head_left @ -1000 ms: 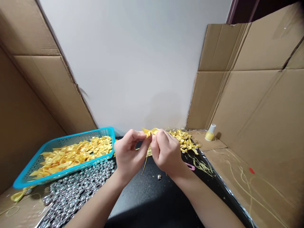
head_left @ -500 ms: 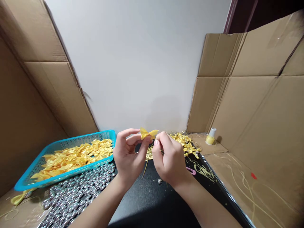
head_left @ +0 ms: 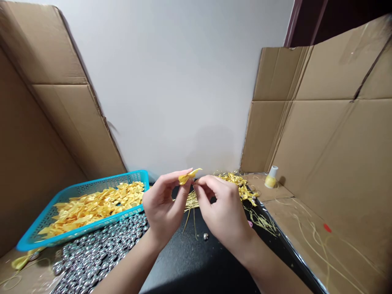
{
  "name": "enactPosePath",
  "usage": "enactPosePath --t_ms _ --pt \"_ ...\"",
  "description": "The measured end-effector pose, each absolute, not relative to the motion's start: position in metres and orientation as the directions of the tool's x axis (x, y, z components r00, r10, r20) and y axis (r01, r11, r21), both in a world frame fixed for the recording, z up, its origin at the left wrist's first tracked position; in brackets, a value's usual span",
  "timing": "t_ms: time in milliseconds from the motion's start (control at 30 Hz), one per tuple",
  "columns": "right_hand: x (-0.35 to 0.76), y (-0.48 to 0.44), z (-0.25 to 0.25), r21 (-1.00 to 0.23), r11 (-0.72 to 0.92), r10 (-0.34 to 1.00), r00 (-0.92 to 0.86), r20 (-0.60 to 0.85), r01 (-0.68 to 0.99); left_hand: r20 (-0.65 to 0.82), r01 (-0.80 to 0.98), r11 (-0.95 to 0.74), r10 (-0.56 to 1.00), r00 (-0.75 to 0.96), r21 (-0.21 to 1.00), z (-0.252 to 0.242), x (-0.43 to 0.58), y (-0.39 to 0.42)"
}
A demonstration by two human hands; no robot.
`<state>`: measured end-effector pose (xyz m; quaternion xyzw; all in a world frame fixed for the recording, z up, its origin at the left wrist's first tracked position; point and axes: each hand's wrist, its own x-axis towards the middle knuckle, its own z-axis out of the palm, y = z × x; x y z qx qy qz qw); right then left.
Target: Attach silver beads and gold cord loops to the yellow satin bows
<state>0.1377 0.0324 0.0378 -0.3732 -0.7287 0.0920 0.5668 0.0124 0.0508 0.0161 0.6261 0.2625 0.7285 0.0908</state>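
Observation:
My left hand [head_left: 163,204] pinches a small yellow ribbon bow [head_left: 187,176] between thumb and fingers, held above a black mat [head_left: 196,253]. My right hand [head_left: 222,212] is right beside it, its fingertips pinched together at the bow's middle, on something too thin to make out. Below the hands lies a bundle of thin gold wire ties [head_left: 191,200]. One small silver bell [head_left: 206,236] rests on the mat near my right wrist.
A blue basket [head_left: 45,214] of yellow bows stands at left, with a heap of silver bells [head_left: 92,253] in front. A pile of finished bows [head_left: 240,185] lies behind my right hand. A yellow thread spool [head_left: 271,177] stands at right. Cardboard walls [head_left: 321,134] enclose both sides.
The bow has turned and tilted in my left fingers. My right hand has slid slightly right and lower, its fingers now pinching at the bow's centre. The camera tipped slightly.

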Motion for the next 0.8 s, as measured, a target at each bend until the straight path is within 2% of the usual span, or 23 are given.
enactPosePath --t_ms 333,433,600,800 --pt "0.135 0.028 0.039 -0.672 0.701 0.700 -0.051 0.712 0.238 0.917 0.269 -0.887 0.313 -0.248 0.375 0.016 0.009 0.055" --pt "0.137 0.025 0.041 -0.703 0.683 0.725 -0.074 0.684 0.195 0.955 0.270 -0.925 0.214 -0.207 0.266 0.015 0.005 0.059" --pt "0.138 0.019 0.042 -0.789 0.609 0.789 -0.164 0.592 0.080 0.994 0.385 -0.922 -0.006 -0.111 0.038 0.015 -0.005 0.065" --pt "0.138 0.017 0.041 -0.855 0.514 0.823 -0.242 0.513 -0.066 0.989 0.467 -0.873 -0.149 0.017 -0.140 0.018 -0.015 0.063"
